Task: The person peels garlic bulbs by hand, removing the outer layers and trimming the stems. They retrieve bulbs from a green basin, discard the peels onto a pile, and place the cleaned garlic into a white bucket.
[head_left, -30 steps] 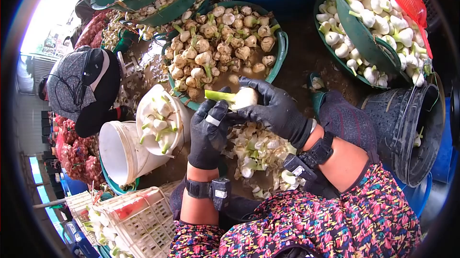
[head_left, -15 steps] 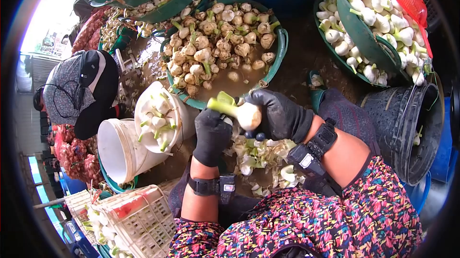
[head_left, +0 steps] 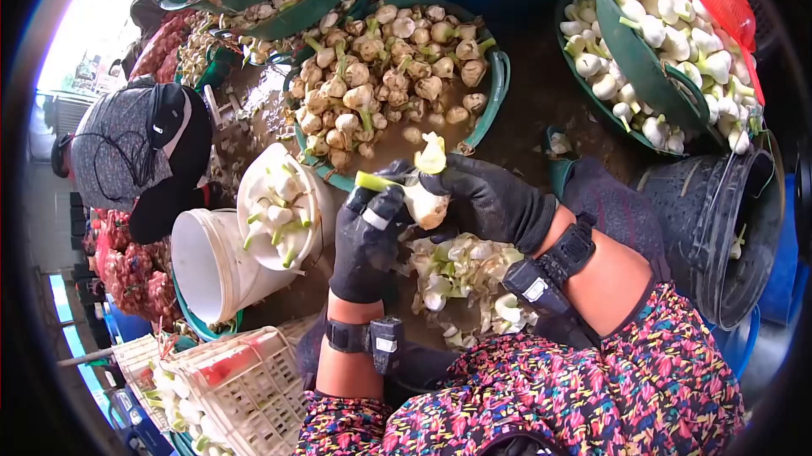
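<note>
In black gloves, my two hands meet around one pale bulb (head_left: 425,207) with a short green stem, just in front of the green tub of brownish bulbs (head_left: 372,88). My left hand (head_left: 367,240) is closed on the bulb at its stem side, with a light band across a finger. My right hand (head_left: 495,202) is closed at the bulb's other side. A peeled yellowish-green layer (head_left: 431,154) sticks up at the right fingertips. Below the hands lies a heap of peelings (head_left: 465,278).
A white bucket (head_left: 279,202) of trimmed bulbs and a white bucket (head_left: 203,261) on its side are at left, near a white basket (head_left: 245,380). A bent-over person (head_left: 127,151) is beyond. Black buckets (head_left: 702,219) and tubs of white bulbs (head_left: 660,75) are at right.
A layer of the bulb has come away and now stands up at my right fingertips. The bulb has tilted downward, and my left hand has turned. The other person has shifted slightly.
</note>
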Demonstrator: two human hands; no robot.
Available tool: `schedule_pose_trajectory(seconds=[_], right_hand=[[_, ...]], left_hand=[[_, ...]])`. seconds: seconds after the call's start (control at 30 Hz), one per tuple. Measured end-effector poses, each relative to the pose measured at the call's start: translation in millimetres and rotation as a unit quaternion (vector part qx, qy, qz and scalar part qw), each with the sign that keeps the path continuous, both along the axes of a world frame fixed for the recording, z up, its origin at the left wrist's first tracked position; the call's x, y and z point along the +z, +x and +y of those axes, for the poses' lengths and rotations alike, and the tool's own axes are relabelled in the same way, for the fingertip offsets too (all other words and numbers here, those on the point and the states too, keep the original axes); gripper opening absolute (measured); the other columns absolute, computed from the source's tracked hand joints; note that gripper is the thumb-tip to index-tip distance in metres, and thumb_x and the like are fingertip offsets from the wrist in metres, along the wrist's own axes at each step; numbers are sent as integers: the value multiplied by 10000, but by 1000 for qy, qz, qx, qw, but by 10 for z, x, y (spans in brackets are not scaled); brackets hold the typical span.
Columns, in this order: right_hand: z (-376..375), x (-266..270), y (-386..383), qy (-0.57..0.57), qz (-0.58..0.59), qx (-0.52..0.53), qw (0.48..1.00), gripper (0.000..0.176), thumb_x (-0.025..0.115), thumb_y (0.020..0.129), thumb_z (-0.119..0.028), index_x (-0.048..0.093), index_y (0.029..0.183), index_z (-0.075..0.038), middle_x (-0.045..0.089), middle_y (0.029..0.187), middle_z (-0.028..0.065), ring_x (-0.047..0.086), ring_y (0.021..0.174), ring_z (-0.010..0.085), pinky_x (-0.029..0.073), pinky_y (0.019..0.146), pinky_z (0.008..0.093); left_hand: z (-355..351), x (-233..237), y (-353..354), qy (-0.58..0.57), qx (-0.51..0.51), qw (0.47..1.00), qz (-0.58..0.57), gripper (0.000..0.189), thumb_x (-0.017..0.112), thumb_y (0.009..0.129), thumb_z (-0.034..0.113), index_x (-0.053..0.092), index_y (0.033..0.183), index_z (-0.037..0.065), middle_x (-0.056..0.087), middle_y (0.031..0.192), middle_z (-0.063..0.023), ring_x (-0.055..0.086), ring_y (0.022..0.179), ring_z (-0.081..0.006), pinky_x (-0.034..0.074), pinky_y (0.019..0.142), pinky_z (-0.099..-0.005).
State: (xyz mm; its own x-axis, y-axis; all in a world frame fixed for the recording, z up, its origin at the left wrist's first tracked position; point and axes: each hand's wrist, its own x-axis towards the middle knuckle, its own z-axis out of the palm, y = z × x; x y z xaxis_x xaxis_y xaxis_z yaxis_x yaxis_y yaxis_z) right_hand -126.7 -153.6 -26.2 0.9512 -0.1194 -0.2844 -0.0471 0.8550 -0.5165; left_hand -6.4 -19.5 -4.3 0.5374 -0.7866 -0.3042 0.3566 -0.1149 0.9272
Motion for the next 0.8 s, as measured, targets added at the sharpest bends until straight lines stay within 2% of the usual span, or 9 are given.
schedule_pose_trajectory(seconds=[0.1, 0.17, 0.23, 0.27, 0.3, 0.37, 0.53, 0.6, 0.8], right_hand=[[31, -46, 30, -117, -18, -42, 992, 310, 565, 882, -199, 538, 1154, -55, 612, 1010, 99, 614, 881, 231, 522, 752, 344], [25, 106, -3, -666, 20, -151, 730, 326, 588, 820, -186, 546, 1103, -30, 590, 999, 138, 599, 828, 318, 499, 748, 390], [191, 46, -53, -792, -48, -242, 558, 307, 582, 759, -154, 577, 1031, -12, 586, 930, 211, 569, 873, 379, 456, 818, 418], [250, 77, -54, -819, -30, 9, 572, 341, 572, 760, -156, 573, 1070, -12, 589, 954, 224, 567, 901, 382, 446, 844, 421], [295, 149, -48, -795, -9, 259, 549, 376, 562, 762, -158, 569, 1108, -12, 591, 979, 236, 566, 929, 386, 436, 870, 424], [365, -329, -271, -716, -22, 314, 623, 421, 539, 771, -166, 556, 1167, -25, 599, 1011, 214, 581, 957, 358, 448, 881, 419], [27, -12, -59, -758, 88, 44, 644, 407, 589, 749, -130, 583, 1148, -52, 614, 1024, 146, 602, 967, 290, 464, 891, 376], [-55, 131, -55, -594, 44, -139, 791, 405, 653, 720, -88, 596, 1118, -42, 609, 1015, 105, 608, 933, 222, 471, 855, 331], [-101, 66, -37, -581, -44, -126, 803, 327, 680, 690, -50, 635, 1013, -36, 612, 928, 75, 603, 888, 179, 474, 798, 309]], left_hand=[[52, -115, 90, -33, 22, 998, 38, 327, 608, 853, 106, 555, 1151, -19, 625, 1026, -74, 603, 934, -143, 488, 803, -272], [22, -43, 85, -76, 16, 997, 17, 270, 599, 858, 95, 583, 1090, -43, 629, 978, -67, 605, 897, -148, 485, 784, -261], [83, -159, 250, -5, -22, 909, -417, 244, 575, 855, 33, 591, 1085, -46, 631, 974, -83, 607, 886, -159, 488, 779, -274], [60, -208, 275, -52, 89, 978, -181, 266, 535, 840, -52, 598, 1096, -24, 634, 996, -125, 615, 882, -190, 493, 767, -293], [94, -165, 385, -12, -10, 799, -601, 308, 517, 830, -81, 595, 1116, 4, 632, 1014, -151, 618, 882, -219, 498, 759, -309], [83, -126, 387, -42, -3, 780, -624, 299, 517, 839, -64, 590, 1119, 12, 631, 1031, -165, 622, 866, -235, 503, 750, -310], [43, -129, 198, -41, 37, 956, -288, 243, 543, 870, 63, 590, 1083, -43, 637, 984, -125, 594, 876, -198, 472, 785, -302], [22, -14, 150, -51, 82, 995, 6, 269, 567, 863, 80, 587, 1103, -40, 626, 968, -62, 566, 838, -119, 448, 746, -239], [-24, 127, 111, -29, 59, 996, -57, 283, 607, 818, 18, 596, 1097, -29, 632, 1044, -80, 578, 942, -132, 441, 870, -270]])
